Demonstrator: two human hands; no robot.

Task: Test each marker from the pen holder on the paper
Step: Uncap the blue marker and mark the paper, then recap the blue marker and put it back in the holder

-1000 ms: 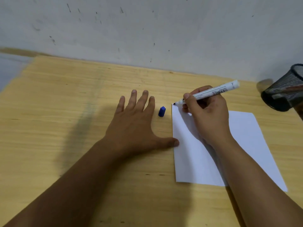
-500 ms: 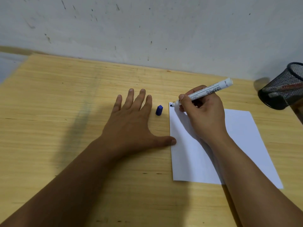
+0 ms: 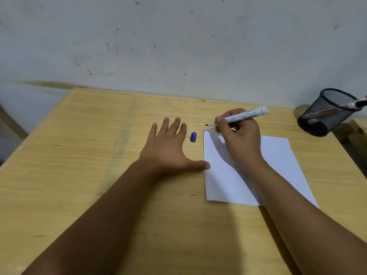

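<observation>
Gripping the white marker (image 3: 241, 116), the right hand (image 3: 241, 135) holds it just above the far left corner of the paper (image 3: 278, 167), long axis nearly level, dark tip pointing left, tail toward the pen holder (image 3: 327, 112). A tiny blue mark sits at that corner, and the tip has lifted off the sheet since a moment ago. The left hand (image 3: 168, 149) stays flat and released on the wooden surface (image 3: 79, 155), thumb touching the paper's edge. The blue cap (image 3: 193, 136) stands between hand and sheet.
</observation>
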